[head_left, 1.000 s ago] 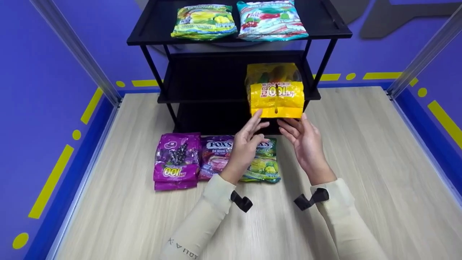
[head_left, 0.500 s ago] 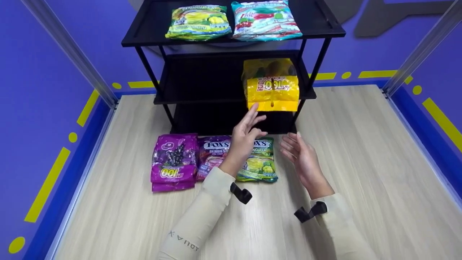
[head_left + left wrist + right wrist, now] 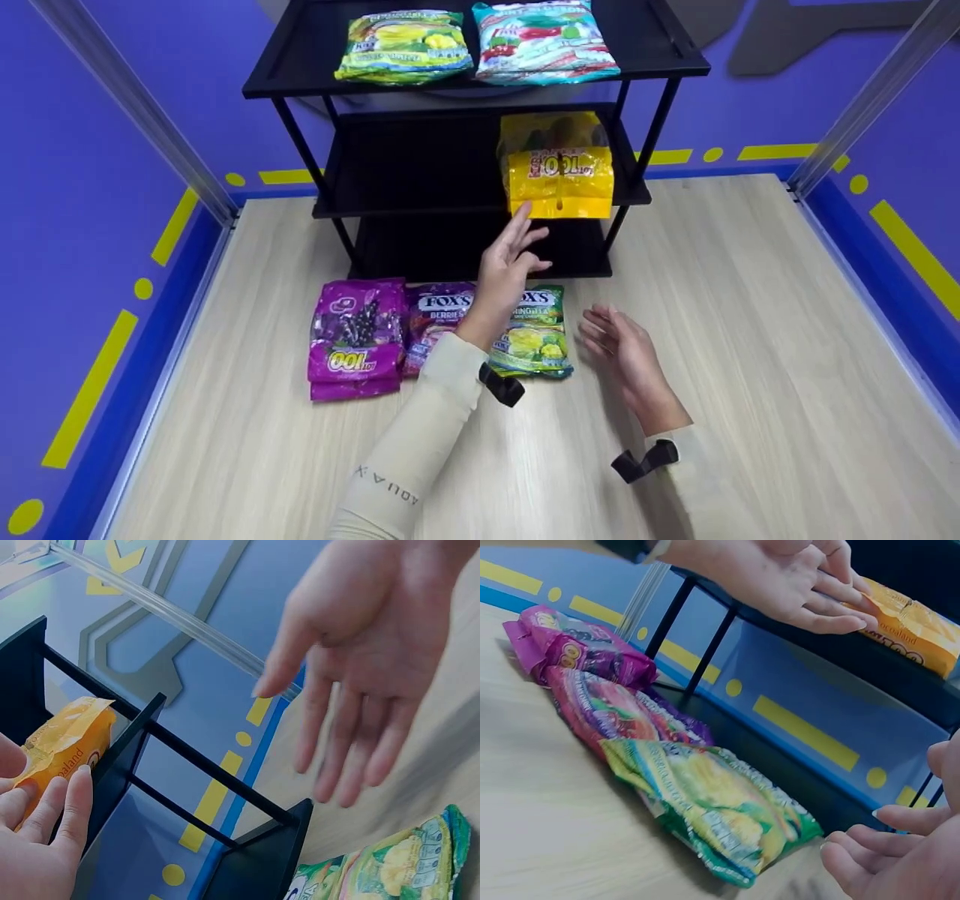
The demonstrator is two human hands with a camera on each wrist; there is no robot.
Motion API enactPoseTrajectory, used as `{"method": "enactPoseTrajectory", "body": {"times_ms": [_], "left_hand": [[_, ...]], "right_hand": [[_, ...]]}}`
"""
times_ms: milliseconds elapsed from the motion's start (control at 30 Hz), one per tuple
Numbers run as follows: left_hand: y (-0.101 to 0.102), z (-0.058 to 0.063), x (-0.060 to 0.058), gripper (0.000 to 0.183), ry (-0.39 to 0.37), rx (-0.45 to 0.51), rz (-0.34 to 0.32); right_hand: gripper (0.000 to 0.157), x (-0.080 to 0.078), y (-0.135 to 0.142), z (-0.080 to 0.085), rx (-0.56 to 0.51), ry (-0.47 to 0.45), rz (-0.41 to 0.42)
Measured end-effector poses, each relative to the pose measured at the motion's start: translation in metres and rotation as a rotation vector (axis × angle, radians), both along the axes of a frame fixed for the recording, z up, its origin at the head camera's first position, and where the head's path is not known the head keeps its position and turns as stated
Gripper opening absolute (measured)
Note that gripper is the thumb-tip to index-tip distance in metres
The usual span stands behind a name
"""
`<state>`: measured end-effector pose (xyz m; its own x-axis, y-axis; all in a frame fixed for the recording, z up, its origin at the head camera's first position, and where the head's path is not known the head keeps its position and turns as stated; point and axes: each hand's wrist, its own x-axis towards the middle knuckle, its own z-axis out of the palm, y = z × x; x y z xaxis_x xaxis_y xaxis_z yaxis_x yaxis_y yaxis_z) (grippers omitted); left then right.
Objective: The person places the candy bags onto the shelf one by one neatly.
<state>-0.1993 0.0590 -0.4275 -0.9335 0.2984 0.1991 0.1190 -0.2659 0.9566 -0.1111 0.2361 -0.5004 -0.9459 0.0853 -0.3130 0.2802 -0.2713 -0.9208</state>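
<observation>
A yellow candy bag (image 3: 566, 171) sits at the right of the rack's middle shelf (image 3: 420, 161), its front edge jutting past the shelf lip. My left hand (image 3: 501, 277) has its fingers extended, the fingertips touching the lower front of that bag; the left wrist view also shows these fingers (image 3: 79, 799) against the bag. Nothing is in my right hand (image 3: 628, 360), which hovers with loose fingers above the tabletop, right of a green Fox's candy bag (image 3: 536, 341). The left forearm partly covers a Fox's berries bag (image 3: 435, 315).
A purple candy bag (image 3: 356, 337) lies left of the Fox's bags, before the black rack. On the top shelf rest a yellow-green bag (image 3: 405, 46) and a teal-and-red bag (image 3: 546, 43). Blue walls (image 3: 67, 217) enclose the wooden tabletop (image 3: 750, 315).
My right hand has come away from the yellow bag, down toward the tabletop. The yellow bag sits slightly farther back on the shelf, my left fingertips still at its front.
</observation>
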Motion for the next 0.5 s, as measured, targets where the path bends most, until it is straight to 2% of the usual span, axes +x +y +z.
{"method": "enactPoseTrajectory", "body": {"times_ms": [167, 333, 500], "left_hand": [[-0.001, 0.0, -0.007, 0.065, 0.0, -0.02, -0.001], [0.0, -0.001, -0.012, 0.064, 0.002, -0.035, -0.003], [0.003, 0.001, -0.012, 0.062, -0.04, -0.016, -0.008]], "right_hand": [[0.054, 0.003, -0.003, -0.01, -0.023, -0.013, 0.002], [0.053, 0.005, -0.006, -0.017, 0.014, -0.034, -0.009], [0.05, 0.007, -0.008, -0.023, 0.021, -0.076, -0.022]]}}
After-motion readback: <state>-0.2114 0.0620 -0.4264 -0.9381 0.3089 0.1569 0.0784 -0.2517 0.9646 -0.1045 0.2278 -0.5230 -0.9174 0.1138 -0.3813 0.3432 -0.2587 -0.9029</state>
